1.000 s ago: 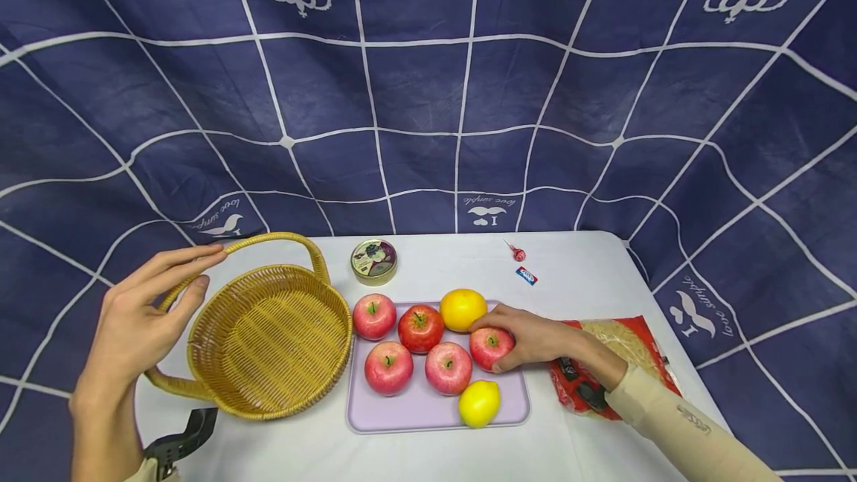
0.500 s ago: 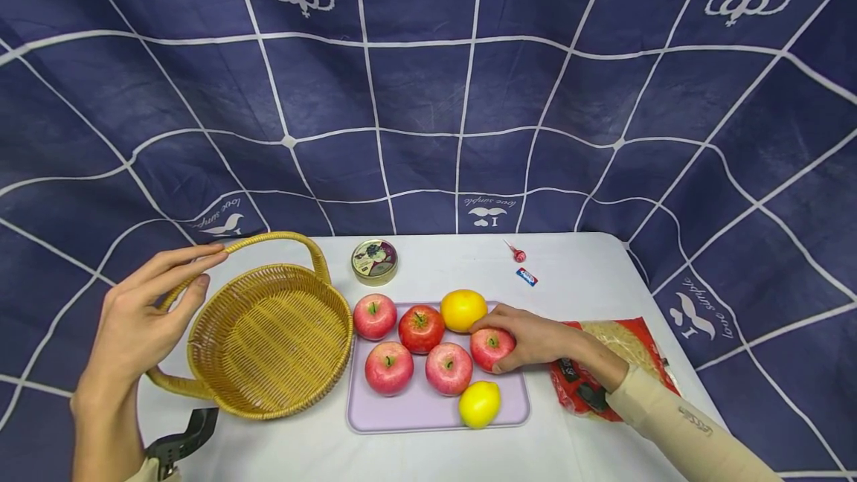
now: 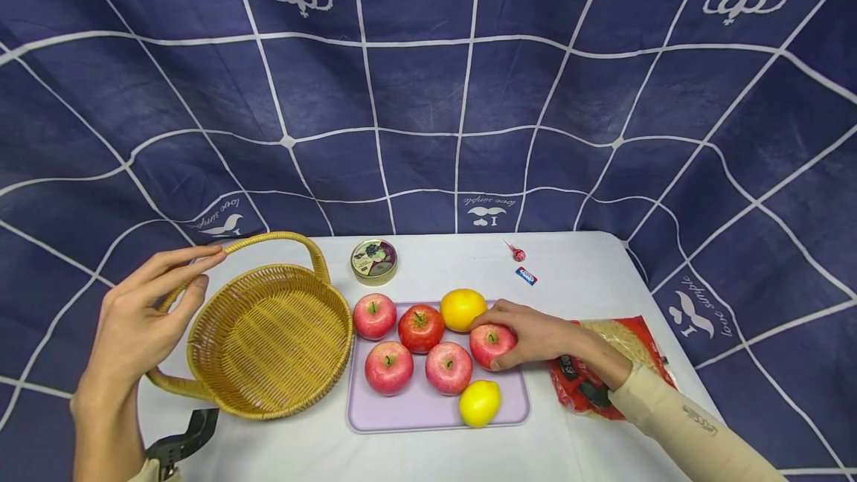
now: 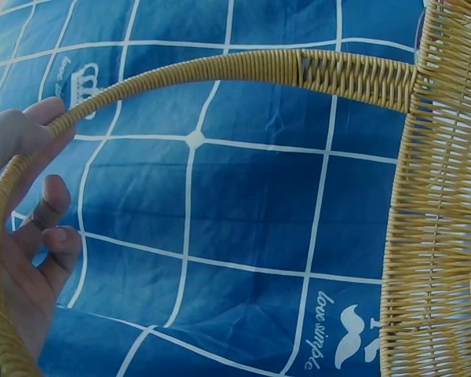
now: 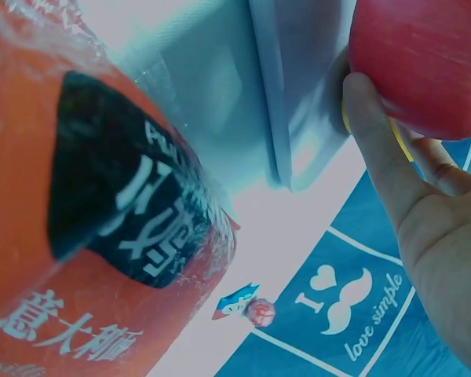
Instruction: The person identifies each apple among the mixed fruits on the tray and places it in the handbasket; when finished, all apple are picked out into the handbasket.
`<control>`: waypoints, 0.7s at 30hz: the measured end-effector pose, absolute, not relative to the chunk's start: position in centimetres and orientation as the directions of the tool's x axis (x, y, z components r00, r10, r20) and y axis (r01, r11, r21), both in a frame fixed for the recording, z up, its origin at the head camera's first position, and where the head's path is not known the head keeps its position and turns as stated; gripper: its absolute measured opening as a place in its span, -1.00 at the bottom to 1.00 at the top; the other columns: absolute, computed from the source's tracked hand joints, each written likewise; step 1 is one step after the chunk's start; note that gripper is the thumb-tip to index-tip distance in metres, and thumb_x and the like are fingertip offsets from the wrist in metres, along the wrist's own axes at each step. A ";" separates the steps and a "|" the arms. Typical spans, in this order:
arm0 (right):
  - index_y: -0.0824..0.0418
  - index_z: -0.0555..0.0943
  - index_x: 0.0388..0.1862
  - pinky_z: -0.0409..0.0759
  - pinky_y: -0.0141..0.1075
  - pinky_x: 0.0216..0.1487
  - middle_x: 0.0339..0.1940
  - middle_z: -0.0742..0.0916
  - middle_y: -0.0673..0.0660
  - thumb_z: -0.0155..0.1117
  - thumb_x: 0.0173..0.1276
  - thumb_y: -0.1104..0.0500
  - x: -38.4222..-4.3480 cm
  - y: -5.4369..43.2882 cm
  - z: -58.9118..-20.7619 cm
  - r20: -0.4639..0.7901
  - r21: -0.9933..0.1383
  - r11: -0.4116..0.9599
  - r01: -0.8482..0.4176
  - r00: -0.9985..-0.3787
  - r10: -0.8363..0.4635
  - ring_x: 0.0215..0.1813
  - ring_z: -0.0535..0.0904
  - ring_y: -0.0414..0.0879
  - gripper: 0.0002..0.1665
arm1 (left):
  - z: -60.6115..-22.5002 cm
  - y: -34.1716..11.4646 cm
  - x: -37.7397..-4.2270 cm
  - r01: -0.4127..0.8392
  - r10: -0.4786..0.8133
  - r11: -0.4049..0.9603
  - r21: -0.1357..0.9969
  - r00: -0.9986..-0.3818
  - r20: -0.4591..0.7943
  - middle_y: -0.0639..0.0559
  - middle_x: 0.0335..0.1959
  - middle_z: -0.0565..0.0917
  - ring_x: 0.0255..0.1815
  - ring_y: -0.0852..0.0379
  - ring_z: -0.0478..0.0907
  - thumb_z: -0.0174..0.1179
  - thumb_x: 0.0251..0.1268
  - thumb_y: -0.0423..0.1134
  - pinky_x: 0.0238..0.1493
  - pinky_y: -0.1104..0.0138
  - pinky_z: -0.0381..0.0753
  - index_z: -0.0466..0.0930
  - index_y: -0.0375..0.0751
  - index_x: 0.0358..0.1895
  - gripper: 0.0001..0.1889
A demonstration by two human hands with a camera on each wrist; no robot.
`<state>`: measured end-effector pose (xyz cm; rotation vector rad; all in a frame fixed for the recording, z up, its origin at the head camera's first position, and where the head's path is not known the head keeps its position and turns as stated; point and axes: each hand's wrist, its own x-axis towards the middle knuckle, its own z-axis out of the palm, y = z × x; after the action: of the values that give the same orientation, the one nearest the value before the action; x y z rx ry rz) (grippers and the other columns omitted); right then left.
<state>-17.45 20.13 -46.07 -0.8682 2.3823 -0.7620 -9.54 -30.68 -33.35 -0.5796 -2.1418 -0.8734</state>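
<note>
My right hand [image 3: 535, 332] grips a pinkish-red apple [image 3: 492, 345] at the right side of a lilac tray [image 3: 415, 415]. In the right wrist view, fingertips press against the side of the apple [image 5: 432, 63]. Beside it on the tray are several other apples [image 3: 448, 368], an orange-yellow fruit [image 3: 463, 309] at the back and a lemon [image 3: 479, 403] at the front. At the left, my left hand [image 3: 143, 315] holds the handle of a round wicker basket [image 3: 271, 341]. The left wrist view has thumb and finger around that handle [image 4: 251, 67]; the basket holds nothing.
Behind the tray stands a round tin [image 3: 373, 262]. A lollipop [image 3: 517, 253] and a small blue-and-red wrapped piece [image 3: 526, 276] lie at the back right. A red bag of pasta [image 3: 629, 341] lies under my right forearm. A blue checked cloth [image 3: 428, 95] surrounds the table.
The apple in my right hand has shifted very slightly away from me, the hand moving with it. My left hand and the basket stay where they were.
</note>
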 end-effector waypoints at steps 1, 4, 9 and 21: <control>-0.25 0.56 0.29 0.57 -0.16 0.13 0.08 0.53 -0.15 0.56 0.08 -0.21 -17.5 20.1 -46.1 -0.242 -0.642 0.638 -0.425 -0.677 -0.695 0.08 0.49 -0.17 -0.25 | -33.3 -30.7 -9.5 0.628 0.125 0.666 0.402 -0.626 0.770 -0.22 -0.03 0.74 0.10 0.42 0.56 0.14 0.14 -0.60 0.14 0.62 0.41 0.76 -0.39 -0.06 -0.67; -0.28 0.55 0.29 0.58 -0.18 0.11 0.07 0.54 -0.16 0.55 0.07 -0.23 -17.5 20.1 -45.9 -0.238 -0.636 0.638 -0.433 -0.678 -0.696 0.06 0.50 -0.19 -0.25 | -33.3 -30.7 -9.5 0.629 0.124 0.664 0.405 -0.626 0.770 -0.22 -0.03 0.74 0.10 0.42 0.56 0.14 0.13 -0.61 0.12 0.63 0.41 0.76 -0.40 -0.06 -0.67; -0.35 0.54 0.26 0.59 -0.23 0.08 0.05 0.54 -0.19 0.55 0.06 -0.25 -17.5 19.9 -45.2 -0.250 -0.642 0.644 -0.417 -0.680 -0.689 0.05 0.50 -0.20 -0.27 | -33.4 -30.6 -9.4 0.627 0.121 0.667 0.403 -0.624 0.772 -0.21 -0.04 0.74 0.09 0.42 0.56 0.15 0.13 -0.61 0.10 0.64 0.41 0.76 -0.39 -0.06 -0.67; -0.38 0.55 0.24 0.60 -0.24 0.09 0.04 0.56 -0.22 0.54 0.06 -0.24 -17.4 18.6 -43.2 -0.165 -0.661 0.583 -0.473 -0.666 -0.727 0.08 0.49 -0.24 -0.29 | -33.2 -30.4 -9.3 0.632 0.113 0.656 0.414 -0.624 0.773 -0.23 -0.06 0.74 0.06 0.40 0.57 0.15 0.10 -0.65 0.09 0.63 0.42 0.76 -0.42 -0.08 -0.66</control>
<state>-17.44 18.65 -43.18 -0.9635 2.3947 -0.8218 -9.33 -30.41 -33.16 -0.5748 -2.1304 -0.8954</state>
